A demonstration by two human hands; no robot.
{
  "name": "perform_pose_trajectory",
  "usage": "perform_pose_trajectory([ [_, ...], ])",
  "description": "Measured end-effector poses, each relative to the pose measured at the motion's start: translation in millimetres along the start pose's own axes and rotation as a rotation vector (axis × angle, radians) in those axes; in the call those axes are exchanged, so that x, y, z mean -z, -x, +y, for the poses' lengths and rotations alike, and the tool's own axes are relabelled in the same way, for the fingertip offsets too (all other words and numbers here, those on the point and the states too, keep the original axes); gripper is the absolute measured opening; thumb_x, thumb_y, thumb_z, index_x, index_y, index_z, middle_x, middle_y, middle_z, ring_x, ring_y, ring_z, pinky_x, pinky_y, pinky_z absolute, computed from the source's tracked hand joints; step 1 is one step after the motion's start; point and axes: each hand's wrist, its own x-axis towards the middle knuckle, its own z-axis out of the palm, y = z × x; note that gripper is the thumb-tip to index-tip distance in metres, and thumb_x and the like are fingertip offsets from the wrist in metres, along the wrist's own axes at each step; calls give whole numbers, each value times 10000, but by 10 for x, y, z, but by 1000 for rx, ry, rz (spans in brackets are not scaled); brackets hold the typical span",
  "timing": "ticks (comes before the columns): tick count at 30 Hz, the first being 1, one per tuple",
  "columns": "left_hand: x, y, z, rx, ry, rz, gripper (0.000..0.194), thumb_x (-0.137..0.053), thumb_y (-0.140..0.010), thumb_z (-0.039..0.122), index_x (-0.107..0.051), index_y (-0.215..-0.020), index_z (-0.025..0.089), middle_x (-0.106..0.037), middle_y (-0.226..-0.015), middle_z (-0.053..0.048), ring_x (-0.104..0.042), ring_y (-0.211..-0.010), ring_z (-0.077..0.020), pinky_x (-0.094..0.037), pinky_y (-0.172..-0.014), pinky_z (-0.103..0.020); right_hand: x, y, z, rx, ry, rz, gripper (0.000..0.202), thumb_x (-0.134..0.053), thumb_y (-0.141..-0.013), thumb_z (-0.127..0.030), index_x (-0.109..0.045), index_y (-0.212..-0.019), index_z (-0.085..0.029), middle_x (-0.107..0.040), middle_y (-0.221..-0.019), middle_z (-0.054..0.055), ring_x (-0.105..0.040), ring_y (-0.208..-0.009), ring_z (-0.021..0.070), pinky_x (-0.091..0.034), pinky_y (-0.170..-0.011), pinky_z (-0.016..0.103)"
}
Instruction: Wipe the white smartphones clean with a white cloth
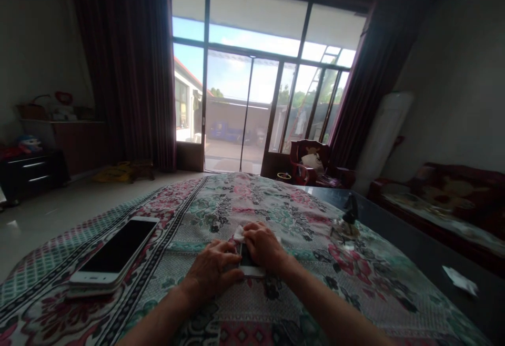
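Because the person's right hand lies across it, much of the small white-framed phone with a dark screen is hidden; its white lower end and a strip of black glass show between the hands. This phone rests flat on the table covering, a woven-looking cloth with pink, green and black flowers, just in front of the person. The right hand's fingers are bent and held close together over a crumpled white tissue or wipe, of which only scraps stick out on either side; whether the fingers pinch it or merely press on it cannot be told. The left hand is half curled, thumb apart from the fingers, with its tips against the phone's left edge; how firmly it grips is unclear.

Well to the left lies a larger white phone with a black screen, stacked on another pale slab whose edge alone peeps out. To the right, a dark, upright object on a pale base is too dim and smeared to identify. Beyond the cloth, on a dark glossy surface, sits a blurred white crumpled piece. The carved reddish wooden sofa is cut off by the right border, its cushions sunk in shadow.
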Motion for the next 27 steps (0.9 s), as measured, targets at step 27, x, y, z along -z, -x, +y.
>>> perform_pose_trajectory([
  [27,6,46,35,-95,-101,55,166,-602,-762,247,-632,-922,215,-626,-984,-45,-567,-969,-230,-471,-875,-356,-42,121,265,-151,-87,156,238,-479,-874,-146,-704,-941,-182,-654,-1057,76,-589,-1000,165,-419,-918,254],
])
